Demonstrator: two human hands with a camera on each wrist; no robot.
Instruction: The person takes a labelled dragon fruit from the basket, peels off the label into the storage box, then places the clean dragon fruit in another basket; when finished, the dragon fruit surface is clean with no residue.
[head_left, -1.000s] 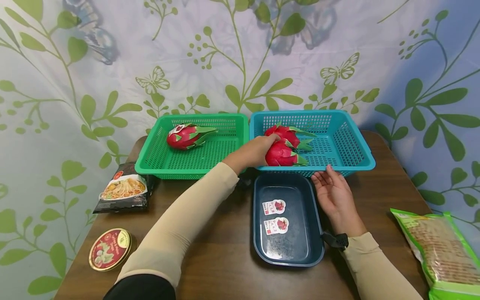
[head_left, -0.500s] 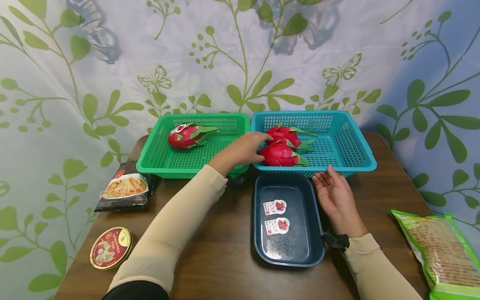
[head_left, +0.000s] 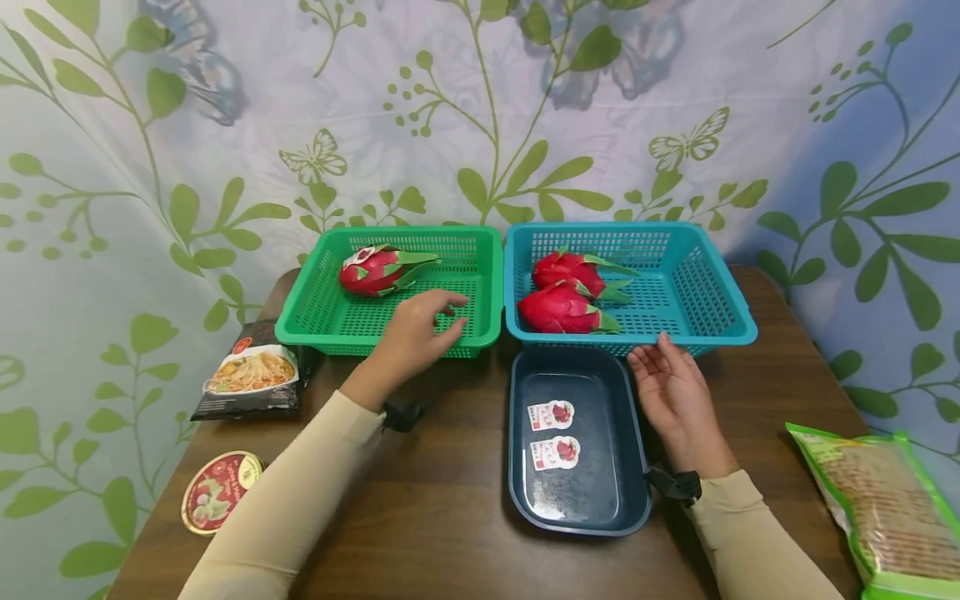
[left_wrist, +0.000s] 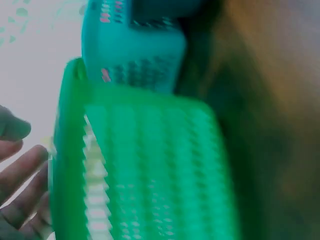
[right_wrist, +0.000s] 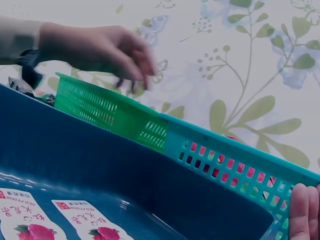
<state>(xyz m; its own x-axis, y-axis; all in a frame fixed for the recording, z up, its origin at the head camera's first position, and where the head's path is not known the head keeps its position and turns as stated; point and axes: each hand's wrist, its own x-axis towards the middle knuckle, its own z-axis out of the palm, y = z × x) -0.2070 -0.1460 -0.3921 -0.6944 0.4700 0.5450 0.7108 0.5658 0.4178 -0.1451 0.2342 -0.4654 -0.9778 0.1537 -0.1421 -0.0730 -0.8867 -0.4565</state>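
Observation:
My left hand (head_left: 420,332) hovers over the front of the green basket (head_left: 390,343), its fingers loosely bent around nothing. Inside that basket lies a dragon fruit (head_left: 378,273) with a white sticker on its skin. Two more dragon fruits, one in front (head_left: 562,308) and one behind (head_left: 568,273), lie side by side in the blue basket (head_left: 675,340). My right hand (head_left: 675,396) is palm up beside the dark blue tray (head_left: 581,521), fingertips at the blue basket's front rim. Two dragon fruit stickers, an upper (head_left: 551,415) and a lower (head_left: 555,452), lie in the tray.
A black noodle packet (head_left: 251,375) and a round red tin (head_left: 219,492) are on the table's left side. At the right edge lies a green-trimmed bag (head_left: 877,500). A patterned cloth (head_left: 420,167) hangs behind the baskets.
My left hand has let go of the front dragon fruit in the blue basket and moved left over the green basket. My right hand has stayed in place.

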